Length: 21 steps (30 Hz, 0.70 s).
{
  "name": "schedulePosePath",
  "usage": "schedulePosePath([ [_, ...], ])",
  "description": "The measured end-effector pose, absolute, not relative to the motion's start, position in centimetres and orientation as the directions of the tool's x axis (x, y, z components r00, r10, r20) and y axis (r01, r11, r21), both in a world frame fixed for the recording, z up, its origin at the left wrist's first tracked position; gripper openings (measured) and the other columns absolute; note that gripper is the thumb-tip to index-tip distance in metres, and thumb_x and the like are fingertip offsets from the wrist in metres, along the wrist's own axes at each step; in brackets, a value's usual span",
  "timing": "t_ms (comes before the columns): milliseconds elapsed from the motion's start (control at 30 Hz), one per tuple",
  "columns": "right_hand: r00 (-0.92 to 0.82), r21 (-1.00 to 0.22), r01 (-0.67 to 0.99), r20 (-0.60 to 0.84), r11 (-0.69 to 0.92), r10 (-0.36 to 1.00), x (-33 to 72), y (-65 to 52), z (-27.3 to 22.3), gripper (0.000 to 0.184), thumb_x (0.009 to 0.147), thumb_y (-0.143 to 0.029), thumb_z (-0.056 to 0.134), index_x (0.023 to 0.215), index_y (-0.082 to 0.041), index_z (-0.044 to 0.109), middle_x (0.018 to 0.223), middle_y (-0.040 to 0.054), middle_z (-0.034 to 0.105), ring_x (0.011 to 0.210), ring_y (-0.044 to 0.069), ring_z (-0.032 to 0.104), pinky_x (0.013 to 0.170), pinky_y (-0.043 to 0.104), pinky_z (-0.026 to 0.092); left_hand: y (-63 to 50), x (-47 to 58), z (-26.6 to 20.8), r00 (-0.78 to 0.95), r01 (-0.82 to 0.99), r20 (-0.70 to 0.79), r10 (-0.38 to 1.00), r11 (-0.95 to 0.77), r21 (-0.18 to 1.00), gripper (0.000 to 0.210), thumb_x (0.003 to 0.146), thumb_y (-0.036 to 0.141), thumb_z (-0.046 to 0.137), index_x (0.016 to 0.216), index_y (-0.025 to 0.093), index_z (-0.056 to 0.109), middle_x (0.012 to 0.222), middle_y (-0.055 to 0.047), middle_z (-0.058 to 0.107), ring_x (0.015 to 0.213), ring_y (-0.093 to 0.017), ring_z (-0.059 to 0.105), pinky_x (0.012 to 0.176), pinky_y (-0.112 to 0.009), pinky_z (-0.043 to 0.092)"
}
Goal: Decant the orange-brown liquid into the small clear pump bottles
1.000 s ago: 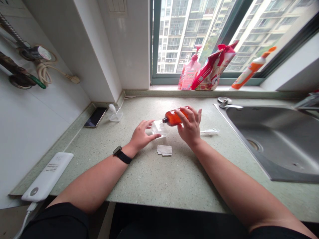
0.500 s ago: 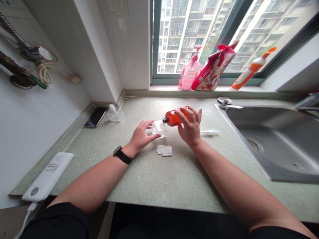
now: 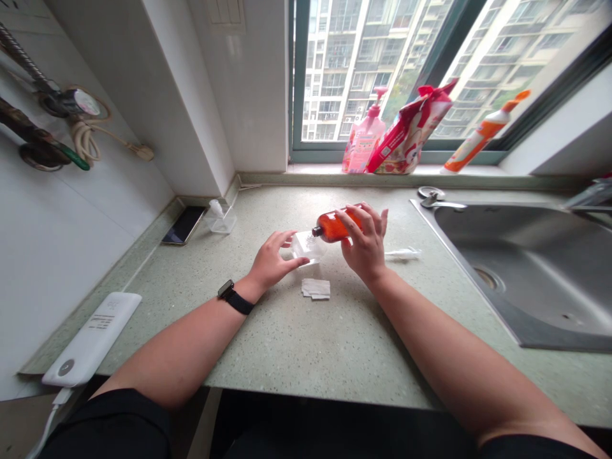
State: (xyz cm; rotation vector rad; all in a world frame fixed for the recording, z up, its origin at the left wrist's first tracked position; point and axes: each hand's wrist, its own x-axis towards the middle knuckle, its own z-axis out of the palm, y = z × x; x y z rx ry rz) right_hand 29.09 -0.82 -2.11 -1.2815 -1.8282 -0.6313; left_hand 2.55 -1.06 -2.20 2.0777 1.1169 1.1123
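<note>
Nothing visibly shifts: your right hand (image 3: pixel 366 247) still grips the bottle (image 3: pixel 331 227), mouth leftward at the clear box (image 3: pixel 306 247) your left hand (image 3: pixel 270 262) grips, so pouring seems ongoing.

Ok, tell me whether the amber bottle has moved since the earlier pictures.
No, the amber bottle shows no visible shift in any direction against the sink.
</note>
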Motion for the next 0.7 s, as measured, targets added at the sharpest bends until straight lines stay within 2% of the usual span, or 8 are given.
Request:
schedulePosePath([
  [433,-0.157,-0.062,0.935,0.811,0.35,0.563,29.06,-0.95,-2.0,0.092,0.085,-0.001,0.059,0.162,-0.047,0.037,0.15,0.0049,0.059,0.15,0.036,0.046,0.13,0.075,0.018,-1.17,2.54,-2.03,0.328,0.426,0.413,0.849,-0.523,0.738,0.072,0.081,0.056,0.09,0.139,0.024,0.063,0.126,-0.011,0.069,0.108,-0.028,0.074,0.094,-0.049,0.065],
  [700,-0.159,-0.066,0.932,0.811,0.358,0.564,29.17,-0.89,-2.05,0.093,0.086,-0.001,0.059,0.163,-0.048,0.037,0.151,0.0041,0.058,0.15,0.035,0.045,0.13,0.075,0.018,-1.2,2.59,-1.94,0.321,0.432,0.402,0.857,-0.511,0.744,0.071,0.08,0.051,0.092,0.139,0.023,0.064,0.126,-0.01,0.069,0.108,-0.027,0.074,0.096,-0.048,0.064],
])
